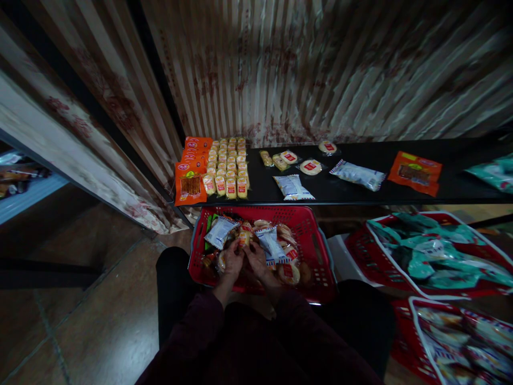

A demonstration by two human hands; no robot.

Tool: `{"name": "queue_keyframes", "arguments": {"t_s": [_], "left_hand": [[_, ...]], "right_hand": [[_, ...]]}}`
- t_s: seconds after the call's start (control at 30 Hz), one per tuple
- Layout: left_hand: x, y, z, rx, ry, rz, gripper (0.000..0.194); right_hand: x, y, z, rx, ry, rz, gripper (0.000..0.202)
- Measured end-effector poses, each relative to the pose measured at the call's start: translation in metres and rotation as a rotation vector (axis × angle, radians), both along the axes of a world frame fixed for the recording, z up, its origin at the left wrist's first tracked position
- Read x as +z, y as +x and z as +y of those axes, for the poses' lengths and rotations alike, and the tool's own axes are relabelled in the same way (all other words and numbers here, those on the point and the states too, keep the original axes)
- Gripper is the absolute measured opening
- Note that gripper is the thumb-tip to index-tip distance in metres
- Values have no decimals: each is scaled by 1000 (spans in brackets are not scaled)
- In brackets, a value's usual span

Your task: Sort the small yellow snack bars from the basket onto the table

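Note:
My left hand (233,260) and my right hand (256,259) meet over the red basket (306,219), both with fingers closed on a small yellow wrapped snack cake (245,235). Loose packs lie around them in the basket: a blue-and-white packet (220,232) to the left, another striped-edge packet (272,246) to the right, and several round wrapped biscuits (289,274). On the black shelf (256,182) above, similar yellow wrapped cakes (231,187) stand in tidy rows beside a stack of orange bags (191,184). My hands partly cover the basket's contents.
Scattered along the shelf are round biscuits (311,167), blue-and-white packets (358,175), an orange bag (416,172) and a teal bag (495,174). At right, one red basket holds teal bags (436,251); a nearer one holds packets (468,342). A dark post (158,80) rises left.

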State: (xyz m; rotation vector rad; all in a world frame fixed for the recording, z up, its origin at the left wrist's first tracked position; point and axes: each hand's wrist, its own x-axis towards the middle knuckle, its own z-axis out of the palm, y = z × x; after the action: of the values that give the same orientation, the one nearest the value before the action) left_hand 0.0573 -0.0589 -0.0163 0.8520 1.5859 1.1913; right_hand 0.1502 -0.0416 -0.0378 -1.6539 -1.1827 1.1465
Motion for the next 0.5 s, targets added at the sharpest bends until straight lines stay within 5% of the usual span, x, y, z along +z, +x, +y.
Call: {"name": "queue_keyframes", "arguments": {"t_s": [0.5], "left_hand": [[-9, 4, 7, -46, 14, 175, 36]], "right_hand": [[-2, 7, 5, -5, -31, -21, 33]]}}
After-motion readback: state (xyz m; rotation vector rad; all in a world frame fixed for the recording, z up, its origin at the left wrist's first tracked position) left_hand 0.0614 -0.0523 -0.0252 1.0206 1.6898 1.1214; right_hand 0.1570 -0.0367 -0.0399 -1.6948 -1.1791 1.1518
